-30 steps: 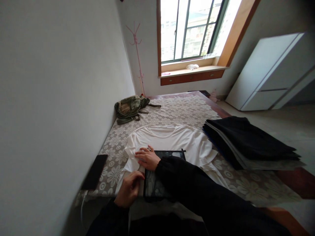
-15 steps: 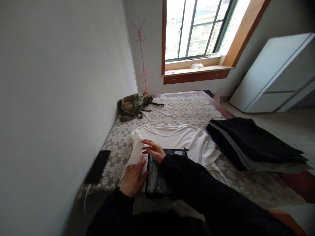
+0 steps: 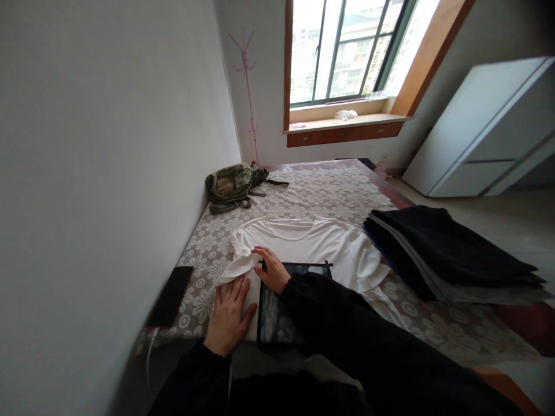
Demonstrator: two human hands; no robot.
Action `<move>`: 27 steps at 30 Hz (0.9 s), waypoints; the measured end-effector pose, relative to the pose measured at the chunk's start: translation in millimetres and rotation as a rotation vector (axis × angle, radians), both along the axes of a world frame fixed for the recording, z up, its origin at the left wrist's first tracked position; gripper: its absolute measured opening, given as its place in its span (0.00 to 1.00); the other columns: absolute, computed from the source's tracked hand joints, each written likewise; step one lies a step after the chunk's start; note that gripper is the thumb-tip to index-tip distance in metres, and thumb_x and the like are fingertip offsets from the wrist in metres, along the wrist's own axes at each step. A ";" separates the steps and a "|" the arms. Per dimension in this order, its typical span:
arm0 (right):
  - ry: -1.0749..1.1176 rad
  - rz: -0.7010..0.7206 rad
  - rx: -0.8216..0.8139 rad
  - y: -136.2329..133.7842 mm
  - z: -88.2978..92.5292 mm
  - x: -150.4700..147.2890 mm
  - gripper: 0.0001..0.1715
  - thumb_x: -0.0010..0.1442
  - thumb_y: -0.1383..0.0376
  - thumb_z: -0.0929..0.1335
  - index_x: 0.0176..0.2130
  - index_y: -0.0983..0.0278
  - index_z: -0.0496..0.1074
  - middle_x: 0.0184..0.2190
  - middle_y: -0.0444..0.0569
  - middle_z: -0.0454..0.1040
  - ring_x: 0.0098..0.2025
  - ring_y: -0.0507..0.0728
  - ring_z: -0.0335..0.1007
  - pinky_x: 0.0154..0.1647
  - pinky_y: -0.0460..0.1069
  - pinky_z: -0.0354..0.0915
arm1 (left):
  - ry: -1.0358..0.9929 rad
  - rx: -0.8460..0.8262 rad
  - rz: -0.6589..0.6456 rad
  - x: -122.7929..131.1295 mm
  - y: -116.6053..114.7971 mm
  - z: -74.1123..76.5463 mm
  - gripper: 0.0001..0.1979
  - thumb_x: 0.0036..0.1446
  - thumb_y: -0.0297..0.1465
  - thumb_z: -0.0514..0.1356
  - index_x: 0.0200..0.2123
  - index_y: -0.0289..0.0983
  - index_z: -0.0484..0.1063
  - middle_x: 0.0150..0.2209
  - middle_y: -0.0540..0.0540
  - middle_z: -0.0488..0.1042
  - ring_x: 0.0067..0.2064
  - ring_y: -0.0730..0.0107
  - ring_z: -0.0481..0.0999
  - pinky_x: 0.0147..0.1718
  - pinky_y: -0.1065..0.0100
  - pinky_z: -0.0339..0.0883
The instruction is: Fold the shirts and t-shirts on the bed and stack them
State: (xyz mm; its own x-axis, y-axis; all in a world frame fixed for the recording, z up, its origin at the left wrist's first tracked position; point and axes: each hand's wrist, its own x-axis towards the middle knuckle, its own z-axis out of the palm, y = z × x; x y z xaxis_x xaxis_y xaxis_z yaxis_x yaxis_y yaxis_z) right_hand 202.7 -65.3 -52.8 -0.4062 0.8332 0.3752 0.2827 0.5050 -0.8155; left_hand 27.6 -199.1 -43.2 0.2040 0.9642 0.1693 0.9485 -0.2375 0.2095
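A white T-shirt (image 3: pixel 303 245) lies face up, its neckline away from me. On its chest is a dark print (image 3: pixel 273 312) with a black border, partly hidden by my right forearm. My left hand (image 3: pixel 229 315) rests flat on the shirt's lower left side, fingers spread, just below the left sleeve (image 3: pixel 240 266). My right hand (image 3: pixel 272 270) is at that sleeve's inner edge near the print's top left corner. Its fingers are stretched out and apart, with the fingertips touching the white cloth. The right sleeve (image 3: pixel 370 268) lies a little rumpled.
A patterned floral cloth (image 3: pixel 321 190) covers the table. Folded dark trousers (image 3: pixel 451 248) are stacked at right. A black phone (image 3: pixel 171 296) with a white cable (image 3: pixel 150 361) lies by the left wall. A camouflage backpack (image 3: pixel 234 185) sits at the far left corner.
The left sleeve, folded up and upright before, has come down flatter toward the left. My left hand has slid slightly left with its fingers more spread; my right hand has shifted a little.
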 end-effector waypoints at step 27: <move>-0.361 0.026 0.191 1.7 -0.9 3.6 0.20 0.63 0.67 0.69 0.54 0.57 0.78 0.57 0.52 0.77 0.66 0.64 0.63 0.73 0.70 0.36 | 0.013 0.050 -0.086 -6.8 -8.9 7.1 0.28 0.72 0.39 0.52 0.71 0.42 0.58 0.71 0.44 0.62 0.73 0.56 0.56 0.72 0.45 0.49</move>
State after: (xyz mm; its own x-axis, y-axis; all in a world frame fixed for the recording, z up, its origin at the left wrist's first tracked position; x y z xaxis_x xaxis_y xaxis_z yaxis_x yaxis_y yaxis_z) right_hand 206.3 -63.6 -53.8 -0.5599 0.7502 0.3518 0.5192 0.6485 -0.5567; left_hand 20.7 -208.0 -36.1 0.2878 0.9336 0.2134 0.9269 -0.3276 0.1829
